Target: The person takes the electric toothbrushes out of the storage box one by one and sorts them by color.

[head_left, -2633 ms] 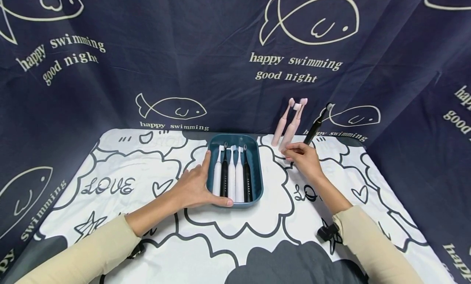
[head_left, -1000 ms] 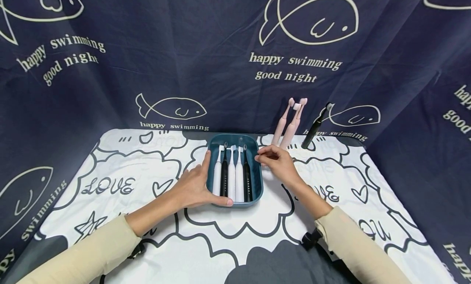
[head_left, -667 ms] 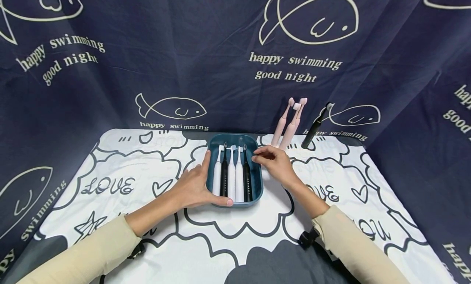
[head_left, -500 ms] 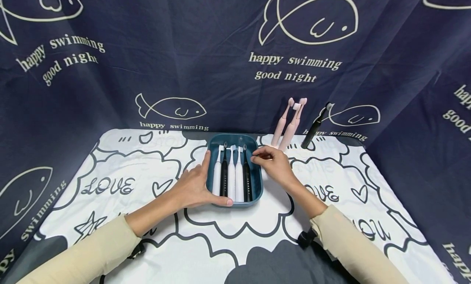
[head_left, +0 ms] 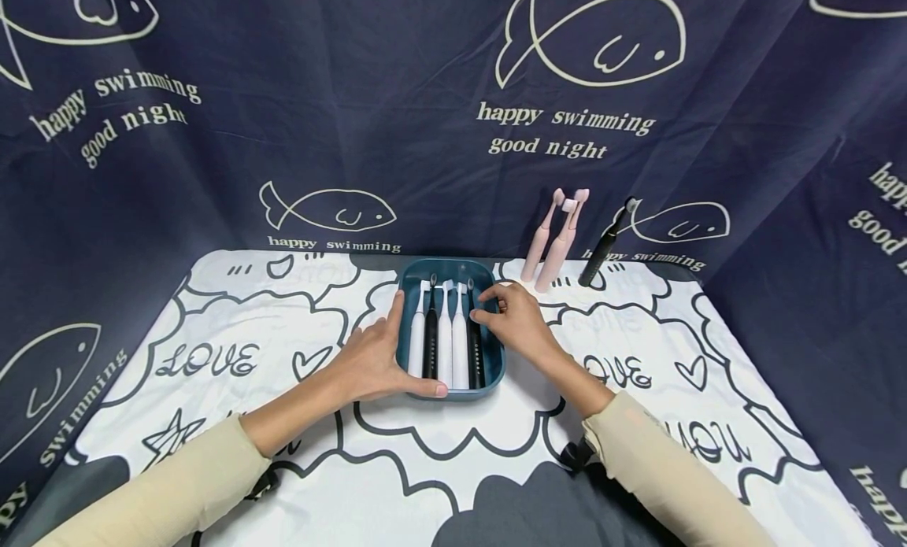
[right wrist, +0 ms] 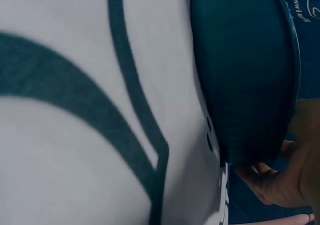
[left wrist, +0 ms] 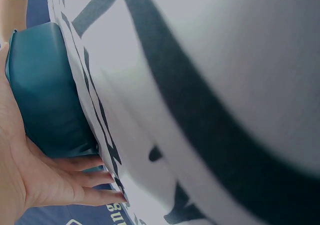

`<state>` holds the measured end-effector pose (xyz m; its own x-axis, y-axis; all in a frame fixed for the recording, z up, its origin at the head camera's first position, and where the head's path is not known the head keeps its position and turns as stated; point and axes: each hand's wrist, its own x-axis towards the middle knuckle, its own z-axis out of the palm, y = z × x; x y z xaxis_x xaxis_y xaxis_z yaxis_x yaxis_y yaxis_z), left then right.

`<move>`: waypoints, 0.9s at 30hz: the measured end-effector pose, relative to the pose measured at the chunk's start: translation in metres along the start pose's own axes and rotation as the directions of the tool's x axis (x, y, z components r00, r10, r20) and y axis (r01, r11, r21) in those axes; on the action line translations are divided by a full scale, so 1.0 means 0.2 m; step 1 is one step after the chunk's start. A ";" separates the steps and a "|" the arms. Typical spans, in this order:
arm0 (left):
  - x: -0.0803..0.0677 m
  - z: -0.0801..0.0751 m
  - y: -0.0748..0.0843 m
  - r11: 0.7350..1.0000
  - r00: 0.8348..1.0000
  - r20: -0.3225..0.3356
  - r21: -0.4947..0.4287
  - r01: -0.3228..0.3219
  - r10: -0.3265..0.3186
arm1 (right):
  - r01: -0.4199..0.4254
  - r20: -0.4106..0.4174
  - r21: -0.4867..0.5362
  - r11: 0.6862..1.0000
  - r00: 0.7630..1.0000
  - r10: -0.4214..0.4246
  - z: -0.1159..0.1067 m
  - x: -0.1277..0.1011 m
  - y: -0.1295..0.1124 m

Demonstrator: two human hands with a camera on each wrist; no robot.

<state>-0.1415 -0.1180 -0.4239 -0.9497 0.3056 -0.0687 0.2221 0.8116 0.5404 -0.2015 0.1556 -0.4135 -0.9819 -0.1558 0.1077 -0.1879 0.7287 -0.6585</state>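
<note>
A teal plastic tray (head_left: 499,378) holds several electric toothbrushes side by side, some white and some black. My left hand (head_left: 370,362) spans its near-left corner, thumb along the near rim and index finger along the left side. The left wrist view shows that palm against the tray wall (left wrist: 47,95), with the other fingers stretched out below. My right hand (head_left: 519,317) reaches over the right rim. Its thumb and index finger are apart, their tips close at the upper handle of the rightmost black toothbrush (head_left: 476,358); its other fingers are bent outside the tray in the right wrist view.
Behind the right hand, pink toothbrushes (head_left: 556,260) stand upright near the back cloth. A black toothbrush (head_left: 602,252) stands to their right. A dark blue curtain (head_left: 425,122) with fish prints rises behind the table, which has a white patterned cloth (head_left: 283,319).
My right hand has moved left from beside the standing pink toothbrushes to the tray's right rim, then farther in over the rightmost black toothbrush. The left hand and tray have stayed put.
</note>
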 end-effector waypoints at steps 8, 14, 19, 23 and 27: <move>0.00 0.00 0.01 1.000 1.000 0.011 -0.001 0.002 -0.002 | -0.027 0.089 0.001 1.000 0.996 0.027 0.03 0.07 0.08; 0.00 0.00 0.01 1.000 1.000 0.006 -0.001 -0.006 0.006 | -0.069 0.132 -0.037 0.997 0.989 0.073 0.04 0.09 0.08; 0.00 0.00 0.01 1.000 1.000 -0.005 0.001 -0.013 0.013 | -0.066 0.152 -0.108 0.992 0.985 0.082 0.09 0.11 0.08; 0.00 0.00 0.01 1.000 1.000 -0.013 0.004 -0.012 0.012 | -0.044 0.128 -0.161 0.986 0.990 0.065 0.20 0.18 0.22; -0.01 0.00 0.01 1.000 1.000 -0.012 0.004 -0.004 0.004 | -0.018 0.133 -0.187 0.982 0.990 0.044 0.19 0.16 0.18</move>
<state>-0.1401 -0.1168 -0.4232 -0.9512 0.3033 -0.0564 0.2272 0.8123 0.5371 -0.2390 0.1519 -0.4627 -0.9771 -0.2116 -0.0214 -0.1714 0.8433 -0.5093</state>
